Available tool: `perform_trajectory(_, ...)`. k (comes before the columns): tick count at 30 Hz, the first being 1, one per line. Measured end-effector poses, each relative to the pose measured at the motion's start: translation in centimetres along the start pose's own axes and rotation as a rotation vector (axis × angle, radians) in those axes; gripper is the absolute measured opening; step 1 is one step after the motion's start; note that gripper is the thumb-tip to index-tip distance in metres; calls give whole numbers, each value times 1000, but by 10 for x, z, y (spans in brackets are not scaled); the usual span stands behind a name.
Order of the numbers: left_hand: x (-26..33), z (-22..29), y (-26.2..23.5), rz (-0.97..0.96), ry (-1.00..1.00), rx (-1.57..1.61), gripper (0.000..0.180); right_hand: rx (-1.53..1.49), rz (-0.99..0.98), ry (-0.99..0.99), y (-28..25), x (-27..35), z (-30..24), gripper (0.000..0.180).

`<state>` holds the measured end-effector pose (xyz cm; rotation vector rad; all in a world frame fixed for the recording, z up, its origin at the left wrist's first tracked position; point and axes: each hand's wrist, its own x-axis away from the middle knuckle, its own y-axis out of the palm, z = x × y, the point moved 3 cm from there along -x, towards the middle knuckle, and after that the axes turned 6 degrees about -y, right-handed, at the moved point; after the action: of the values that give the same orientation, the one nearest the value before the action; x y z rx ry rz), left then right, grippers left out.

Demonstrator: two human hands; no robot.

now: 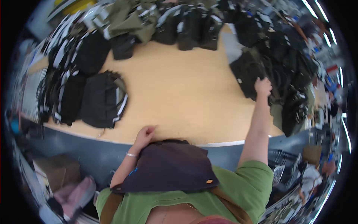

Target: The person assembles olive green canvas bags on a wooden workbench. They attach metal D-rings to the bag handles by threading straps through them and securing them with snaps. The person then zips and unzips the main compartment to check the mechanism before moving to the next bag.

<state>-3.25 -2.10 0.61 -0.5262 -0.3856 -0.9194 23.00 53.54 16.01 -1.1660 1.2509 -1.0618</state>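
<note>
At the right side of the table, my right arm is stretched out and my right hand [263,86] is closed on a dark olive-black bag [246,71]. That bag lies on or against a heap of similar dark bags [298,71]; its far side blends into them. My left hand [144,136] hovers by the table's near edge, fingers curled together, with nothing visible in them. A black bag with a handle and white edging [102,100] lies on the left part of the table.
The light wooden table [175,89] stretches ahead of me. Dark bags [197,31] stand in a row along its far edge, beside olive fabric pieces [126,22]. More black pieces [67,97] are stacked at left. A cardboard box [57,171] sits below on the left.
</note>
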Motion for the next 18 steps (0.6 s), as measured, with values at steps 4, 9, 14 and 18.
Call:
perform_trajectory(4,27,79,-62,721,393,-478,51,-20,204,-79,-16,30,-5,69)
perform_trajectory(9,19,96,-135,1010,328,-672,61,-393,684,-594,-1,88,-23,47)
perform_trajectory(14,-40,47,-141,701,206,-864,56,-1012,-227,-672,65,248,-138,29)
perform_trajectory(18,-72,36,-140,733,186,-887,35,-936,-743,-971,68,378,-194,28)
